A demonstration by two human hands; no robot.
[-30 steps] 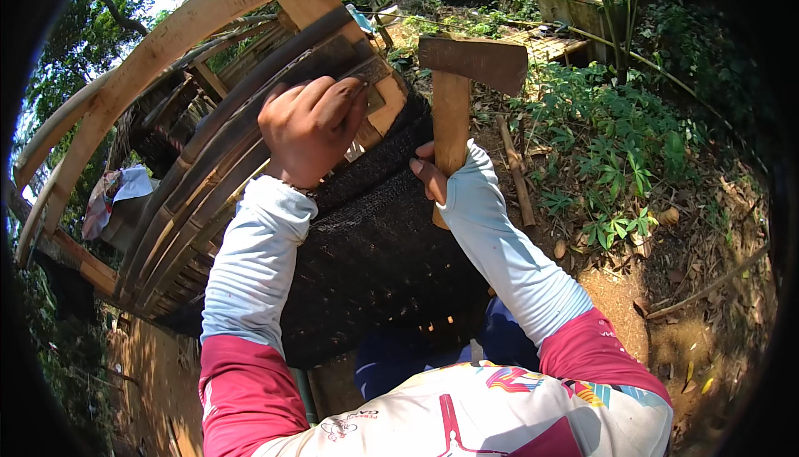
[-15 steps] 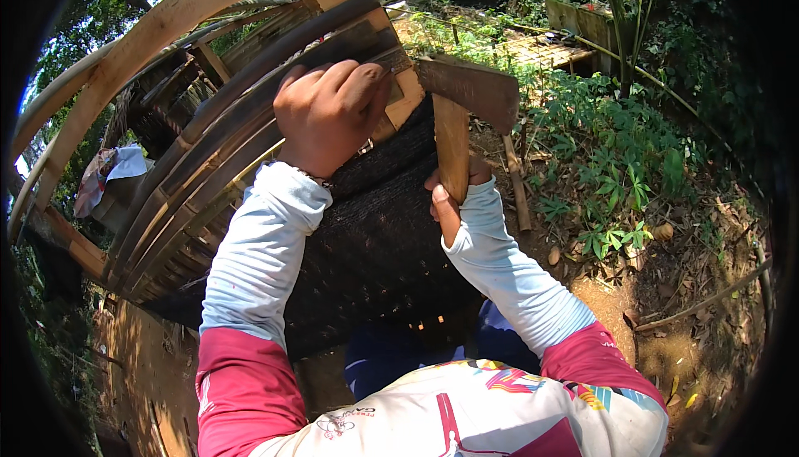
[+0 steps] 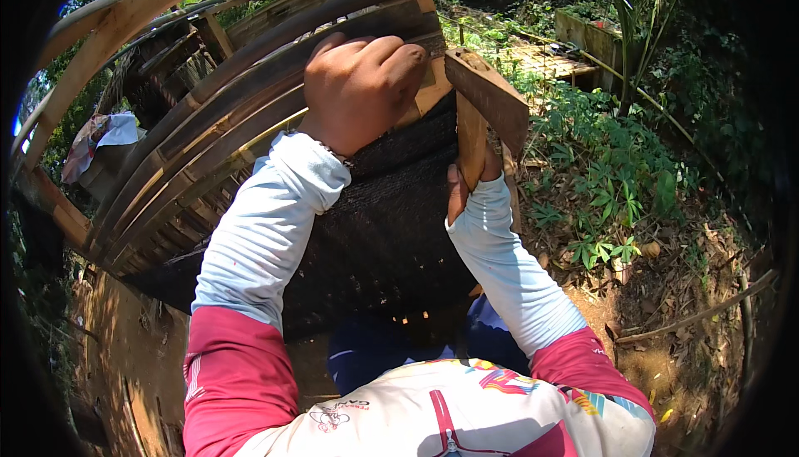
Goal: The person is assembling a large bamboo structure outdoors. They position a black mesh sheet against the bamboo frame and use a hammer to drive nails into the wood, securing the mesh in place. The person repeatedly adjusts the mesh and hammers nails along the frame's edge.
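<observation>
My right hand point(image 3: 477, 181) is closed round the wooden handle of a hatchet point(image 3: 491, 101). Its dark, worn metal head is uppermost, beside a light wooden post point(image 3: 433, 89). My left hand point(image 3: 364, 91) is a closed fist, knuckles up, against the curved bamboo slats point(image 3: 225, 101) where they meet the post. Its fingertips and whatever they hold are hidden under the fist. Below the slats, black mesh cloth point(image 3: 383, 232) hangs between my forearms.
A curved wooden beam point(image 3: 141, 9) arches over the slats at upper left. Crumpled paper or cloth point(image 3: 108, 136) lies at far left. Leafy plants point(image 3: 603, 199) grow on the right, with a stick point(image 3: 699, 311) on the leaf-strewn ground. Behind stands a low wall point(image 3: 589, 39).
The hatchet head has tilted, its blade end now lower. Both hands and the slats sit farther right in view, as the whole view has shifted. My left fist stays at the slats.
</observation>
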